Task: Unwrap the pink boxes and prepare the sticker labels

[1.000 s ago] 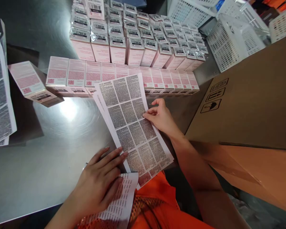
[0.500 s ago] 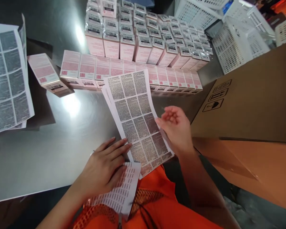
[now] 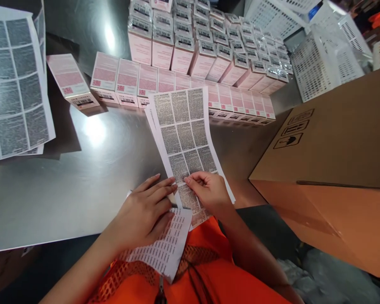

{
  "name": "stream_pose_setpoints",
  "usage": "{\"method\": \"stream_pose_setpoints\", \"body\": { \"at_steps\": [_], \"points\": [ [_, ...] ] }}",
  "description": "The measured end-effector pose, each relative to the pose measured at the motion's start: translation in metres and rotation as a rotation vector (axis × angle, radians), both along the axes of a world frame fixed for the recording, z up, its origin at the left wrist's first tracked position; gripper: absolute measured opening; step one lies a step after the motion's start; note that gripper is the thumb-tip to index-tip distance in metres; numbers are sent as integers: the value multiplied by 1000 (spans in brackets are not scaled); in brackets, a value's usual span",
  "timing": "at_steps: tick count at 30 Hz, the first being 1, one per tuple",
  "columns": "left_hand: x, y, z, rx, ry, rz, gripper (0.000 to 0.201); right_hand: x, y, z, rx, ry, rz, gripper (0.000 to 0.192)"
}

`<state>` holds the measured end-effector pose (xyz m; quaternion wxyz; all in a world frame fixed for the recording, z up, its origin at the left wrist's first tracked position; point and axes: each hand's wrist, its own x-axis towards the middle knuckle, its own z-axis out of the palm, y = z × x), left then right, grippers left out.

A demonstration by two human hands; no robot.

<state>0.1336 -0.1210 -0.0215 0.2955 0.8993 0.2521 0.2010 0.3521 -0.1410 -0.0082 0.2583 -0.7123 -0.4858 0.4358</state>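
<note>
Brushed metal table (image 3: 82, 177), smooth, glaring with reflected light at ten o'clock. Matt paper label sheet (image 3: 185, 135) at centre, densely printed. Pink card boxes (image 3: 164, 80) at twelve o'clock, the rear ones in glossy wrap. Matt brown cardboard carton (image 3: 335, 160) at three o'clock. White plastic lattice baskets (image 3: 323, 59) at one o'clock. Orange mesh cloth (image 3: 205, 274) at six o'clock.

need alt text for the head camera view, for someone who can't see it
A person's left hand presses flat on a label sheet lying on a steel table, while the right hand pinches at one label near the sheet's lower end. Rows of pink boxes stand behind, a cardboard box to the right, white baskets beyond.
</note>
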Motion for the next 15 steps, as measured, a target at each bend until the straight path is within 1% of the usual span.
{"method": "stream_pose_setpoints", "body": {
  "at_steps": [4, 15],
  "points": [
    [0, 0, 0, -1, -9, 4, 12, -1, 2, 4, 13, -63, 45, 32],
    [0, 1, 2, 3, -19, 3, 13, -4, 4, 5, 47, -140, 60, 24]
  ]
}}
